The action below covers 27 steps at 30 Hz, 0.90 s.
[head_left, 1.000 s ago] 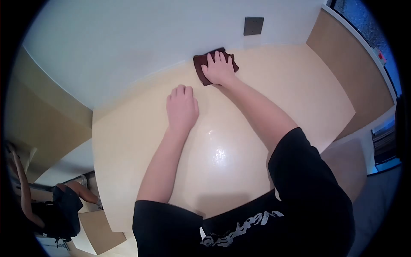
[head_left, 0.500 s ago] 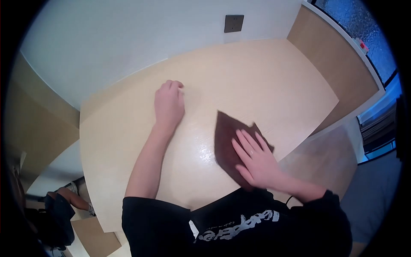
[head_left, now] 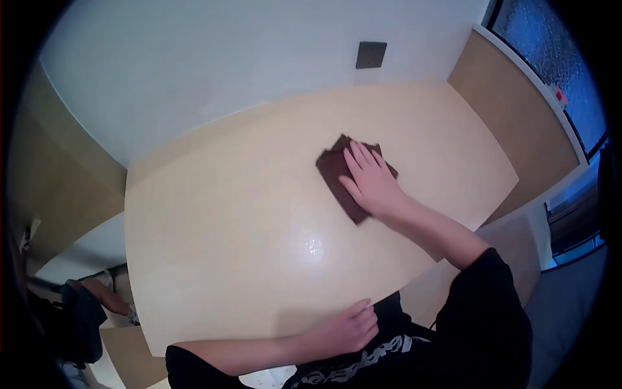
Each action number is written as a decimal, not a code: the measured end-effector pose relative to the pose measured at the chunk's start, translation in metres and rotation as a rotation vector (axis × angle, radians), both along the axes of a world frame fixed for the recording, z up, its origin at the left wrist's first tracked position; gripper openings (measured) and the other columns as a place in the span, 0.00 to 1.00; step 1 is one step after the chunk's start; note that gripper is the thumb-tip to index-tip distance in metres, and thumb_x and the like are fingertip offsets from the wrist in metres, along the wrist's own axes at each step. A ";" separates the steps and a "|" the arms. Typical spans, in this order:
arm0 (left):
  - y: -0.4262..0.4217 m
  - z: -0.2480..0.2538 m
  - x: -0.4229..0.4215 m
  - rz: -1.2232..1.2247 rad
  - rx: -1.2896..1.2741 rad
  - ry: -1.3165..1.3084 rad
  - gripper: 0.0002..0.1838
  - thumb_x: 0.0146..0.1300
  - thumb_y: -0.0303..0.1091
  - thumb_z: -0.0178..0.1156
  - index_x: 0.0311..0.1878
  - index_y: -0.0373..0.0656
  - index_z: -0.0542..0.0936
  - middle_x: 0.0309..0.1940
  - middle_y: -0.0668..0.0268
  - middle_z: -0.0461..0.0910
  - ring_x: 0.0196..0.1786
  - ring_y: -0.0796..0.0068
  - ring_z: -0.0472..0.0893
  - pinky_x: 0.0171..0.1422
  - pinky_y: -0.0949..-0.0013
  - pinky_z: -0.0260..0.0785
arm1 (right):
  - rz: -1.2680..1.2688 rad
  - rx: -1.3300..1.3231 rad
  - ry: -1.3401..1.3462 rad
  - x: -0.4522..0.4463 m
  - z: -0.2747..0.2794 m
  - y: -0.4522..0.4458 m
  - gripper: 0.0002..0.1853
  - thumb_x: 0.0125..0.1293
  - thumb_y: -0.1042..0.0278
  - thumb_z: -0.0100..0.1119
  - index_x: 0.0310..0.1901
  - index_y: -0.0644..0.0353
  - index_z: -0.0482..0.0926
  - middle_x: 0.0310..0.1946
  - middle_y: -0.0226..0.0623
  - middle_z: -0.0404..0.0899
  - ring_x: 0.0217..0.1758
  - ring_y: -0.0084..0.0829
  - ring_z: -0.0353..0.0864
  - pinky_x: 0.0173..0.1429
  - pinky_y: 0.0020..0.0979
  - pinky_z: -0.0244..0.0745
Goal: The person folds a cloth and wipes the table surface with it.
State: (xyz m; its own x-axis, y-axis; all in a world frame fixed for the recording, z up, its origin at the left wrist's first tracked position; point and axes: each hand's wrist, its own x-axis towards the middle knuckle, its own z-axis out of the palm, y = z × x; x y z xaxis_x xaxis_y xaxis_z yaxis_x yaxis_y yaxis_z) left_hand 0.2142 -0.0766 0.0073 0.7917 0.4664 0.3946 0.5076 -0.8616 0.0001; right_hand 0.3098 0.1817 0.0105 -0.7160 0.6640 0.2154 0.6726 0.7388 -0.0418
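My right hand (head_left: 372, 180) lies flat on a dark brown cloth (head_left: 340, 185), fingers stretched out and pressing it against the pale wooden tabletop (head_left: 227, 214). The cloth is creased and bunched at its far edge, and part of it is hidden under the palm. Close to my body, at the table's near edge, is my left hand (head_left: 355, 329). Its fingers are curled in, and nothing shows in them. A small wet-looking shine (head_left: 313, 247) marks the tabletop between the two hands.
Behind the table stands a white wall with a dark socket plate (head_left: 371, 55). A wooden panel (head_left: 512, 97) and a window (head_left: 544, 58) border the right side. At the lower left, a person's leg (head_left: 107, 298) and dark clothing are visible beside the table.
My right hand and the cloth have moved away from me across the table, and the cloth has bunched up. My left hand has come back from mid-table to near my body.
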 end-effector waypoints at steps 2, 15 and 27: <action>-0.003 -0.002 0.003 0.006 0.015 -0.019 0.09 0.54 0.34 0.55 0.34 0.39 0.78 0.33 0.61 0.76 0.47 0.62 0.78 0.73 0.56 0.60 | -0.048 0.011 0.008 -0.037 -0.002 0.041 0.38 0.74 0.43 0.39 0.70 0.73 0.57 0.72 0.59 0.55 0.78 0.50 0.51 0.79 0.49 0.45; -0.013 0.005 -0.016 -0.021 0.022 0.204 0.07 0.56 0.30 0.54 0.28 0.41 0.80 0.24 0.69 0.75 0.36 0.70 0.79 0.82 0.49 0.46 | -0.659 -0.063 0.132 -0.152 -0.005 0.155 0.41 0.70 0.42 0.39 0.70 0.74 0.58 0.73 0.59 0.54 0.79 0.50 0.46 0.77 0.57 0.42; -0.007 -0.018 -0.005 -0.128 -0.122 0.095 0.04 0.54 0.29 0.54 0.25 0.42 0.77 0.20 0.69 0.74 0.29 0.71 0.78 0.81 0.47 0.47 | 0.069 -0.078 -0.059 0.092 0.027 -0.100 0.35 0.69 0.55 0.52 0.71 0.69 0.57 0.73 0.57 0.54 0.78 0.49 0.51 0.78 0.52 0.44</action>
